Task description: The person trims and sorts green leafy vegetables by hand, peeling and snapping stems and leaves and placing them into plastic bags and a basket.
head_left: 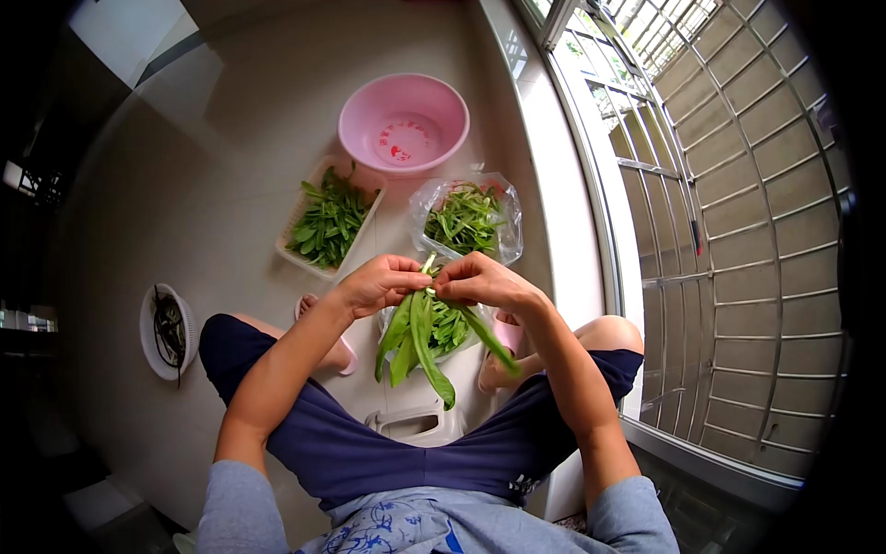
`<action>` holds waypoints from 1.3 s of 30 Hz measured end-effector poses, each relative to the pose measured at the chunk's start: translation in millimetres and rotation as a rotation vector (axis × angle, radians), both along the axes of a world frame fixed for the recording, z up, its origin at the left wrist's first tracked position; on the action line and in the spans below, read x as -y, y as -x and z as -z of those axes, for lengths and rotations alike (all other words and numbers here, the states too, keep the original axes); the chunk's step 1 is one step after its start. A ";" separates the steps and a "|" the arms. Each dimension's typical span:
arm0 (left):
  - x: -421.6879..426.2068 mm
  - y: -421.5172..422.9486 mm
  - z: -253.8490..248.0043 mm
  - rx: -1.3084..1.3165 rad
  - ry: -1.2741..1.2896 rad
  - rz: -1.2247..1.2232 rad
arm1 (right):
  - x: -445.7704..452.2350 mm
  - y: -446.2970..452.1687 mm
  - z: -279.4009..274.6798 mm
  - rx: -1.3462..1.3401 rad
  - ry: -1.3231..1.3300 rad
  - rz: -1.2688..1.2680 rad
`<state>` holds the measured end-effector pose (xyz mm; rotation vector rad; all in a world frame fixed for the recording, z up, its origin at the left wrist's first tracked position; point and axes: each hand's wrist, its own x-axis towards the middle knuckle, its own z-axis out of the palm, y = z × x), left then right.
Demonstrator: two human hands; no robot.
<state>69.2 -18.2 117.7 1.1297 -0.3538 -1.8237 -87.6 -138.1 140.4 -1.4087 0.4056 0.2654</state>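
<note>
A bunch of long-leaved green vegetable (420, 328) hangs between my hands, its pale stem end up and its leaves drooping. My left hand (383, 283) pinches it near the stem from the left. From the right, the fingers of my right hand (484, 281) are closed on the same stem area. Below the held bunch, loose green leaves (449, 325) lie in a container that is largely hidden. Just beyond my hands are a clear plastic bag (510, 231) with cut greens (464, 217) and a pale basket (293, 242) full of leaves (329, 219).
A pink basin (404, 123) stands on the tiled floor at the back. To the left is a white basket (150, 334) with dark strands inside. A white plastic stool (441, 425) shows between my legs. Along the right runs a window frame with metal bars (711, 268).
</note>
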 end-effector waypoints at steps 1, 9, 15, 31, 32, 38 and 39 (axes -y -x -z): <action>0.2 -0.1 1.4 -0.004 0.000 0.010 | -0.4 0.7 1.2 -0.004 0.000 0.010; -0.7 -3.5 -1.0 -0.083 0.064 0.039 | -10.9 1.5 24.9 0.035 -0.549 0.160; -1.0 -4.6 -4.0 -0.134 0.091 0.000 | -16.5 -0.1 23.7 0.074 -0.652 0.189; -3.6 -6.4 -4.7 -0.194 0.169 -0.041 | -21.1 -3.4 17.1 0.104 -0.557 0.202; -3.2 -6.1 -4.6 -0.196 0.168 -0.038 | -22.2 -3.9 16.9 0.104 -0.535 0.223; -3.8 -7.3 -4.3 -0.194 0.168 -0.061 | -25.9 -5.6 9.8 0.144 -0.311 0.257; -3.9 -8.1 -2.3 -0.191 0.174 -0.066 | -26.1 -5.4 7.8 0.147 -0.268 0.263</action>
